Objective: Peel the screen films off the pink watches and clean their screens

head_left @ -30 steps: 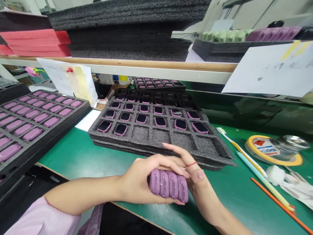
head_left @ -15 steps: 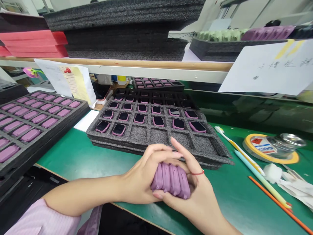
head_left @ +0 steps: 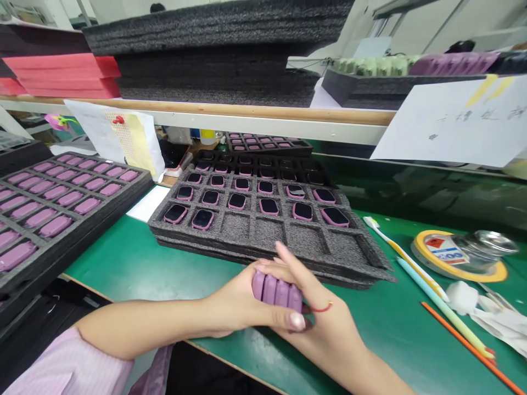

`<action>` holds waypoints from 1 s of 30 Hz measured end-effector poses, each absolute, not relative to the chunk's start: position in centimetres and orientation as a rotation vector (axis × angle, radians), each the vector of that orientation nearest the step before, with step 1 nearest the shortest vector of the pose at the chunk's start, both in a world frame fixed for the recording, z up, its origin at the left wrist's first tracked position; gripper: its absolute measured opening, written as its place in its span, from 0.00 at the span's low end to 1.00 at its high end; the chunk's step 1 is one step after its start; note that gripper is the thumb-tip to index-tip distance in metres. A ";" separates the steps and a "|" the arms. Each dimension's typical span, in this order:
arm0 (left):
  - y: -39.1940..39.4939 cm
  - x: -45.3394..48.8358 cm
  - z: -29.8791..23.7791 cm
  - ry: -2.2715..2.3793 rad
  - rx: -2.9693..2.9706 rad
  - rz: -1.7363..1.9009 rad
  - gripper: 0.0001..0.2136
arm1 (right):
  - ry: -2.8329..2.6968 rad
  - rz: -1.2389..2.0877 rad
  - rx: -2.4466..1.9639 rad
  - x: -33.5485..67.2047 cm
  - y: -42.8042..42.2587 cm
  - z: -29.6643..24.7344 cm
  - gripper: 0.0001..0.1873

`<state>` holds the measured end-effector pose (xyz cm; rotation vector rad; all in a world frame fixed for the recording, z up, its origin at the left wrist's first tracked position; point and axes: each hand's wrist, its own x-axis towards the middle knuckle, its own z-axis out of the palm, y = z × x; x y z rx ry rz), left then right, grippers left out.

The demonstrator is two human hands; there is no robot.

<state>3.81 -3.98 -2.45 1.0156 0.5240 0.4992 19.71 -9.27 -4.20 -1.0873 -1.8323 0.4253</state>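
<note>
Both my hands clasp a row of several purple watch cases [head_left: 276, 289] held side by side just above the green table edge. My left hand [head_left: 236, 304] wraps the row from the left, thumb lying across the front. My right hand [head_left: 319, 323] cups it from the right and beneath, a finger sticking up over the top; a red thread circles one finger. Directly behind the hands lies a grey foam tray [head_left: 263, 233] with watches face-up in its far rows and bare pockets in the near row.
A second foam tray [head_left: 61, 219] full of purple cases sits at the left. At the right lie a toothbrush [head_left: 389, 241], coloured sticks [head_left: 444, 307], a tape roll [head_left: 457, 258] and white wipes [head_left: 465, 296]. Foam stacks fill the shelf above.
The row of cases was turned in my hands and lifted slightly toward the tray; my left thumb now crosses its front, and my right hand has slid underneath.
</note>
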 end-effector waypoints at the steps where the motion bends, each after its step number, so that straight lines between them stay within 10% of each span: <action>1: -3.9 4.0 -2.7 0.510 0.929 0.479 0.24 | -1.880 0.446 -1.096 19.8 -9.2 -4.2 0.47; 13: -2.6 3.5 -3.8 0.268 0.453 0.349 0.20 | -1.622 0.615 -1.080 21.7 -8.5 -1.2 0.05; 30: -2.4 3.3 -3.4 -0.027 0.441 0.276 0.18 | -1.464 0.046 -0.926 22.4 -9.6 -1.2 0.17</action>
